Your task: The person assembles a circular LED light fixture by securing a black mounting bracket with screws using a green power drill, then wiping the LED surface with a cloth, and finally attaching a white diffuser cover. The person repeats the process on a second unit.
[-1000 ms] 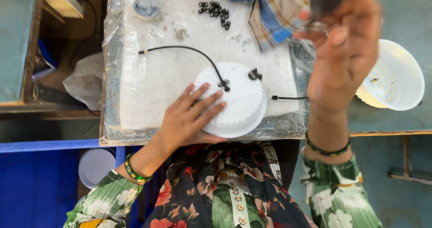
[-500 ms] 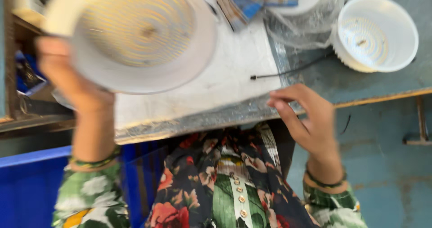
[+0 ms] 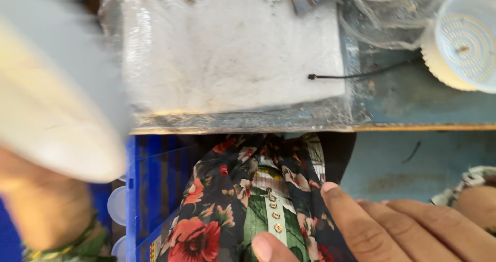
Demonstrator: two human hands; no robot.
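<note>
Blue-green worktop with a plastic-wrapped white pad, seen from above.

The left hand holds a blurred white round housing raised close to the camera at the left edge; its grip is hidden behind the housing, so I cannot tell how it closes. The right hand lies with fingers spread loosely, holding nothing, over the floral clothing. A black wire lies on the pad's edge; a second white housing sits far right, a blue crate below.

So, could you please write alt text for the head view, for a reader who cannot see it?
A blurred left hand lifts a white round housing close to the camera, beside a plastic-wrapped white pad on the bench. The right hand rests open over a floral garment; a black wire and another round housing lie right.
</note>
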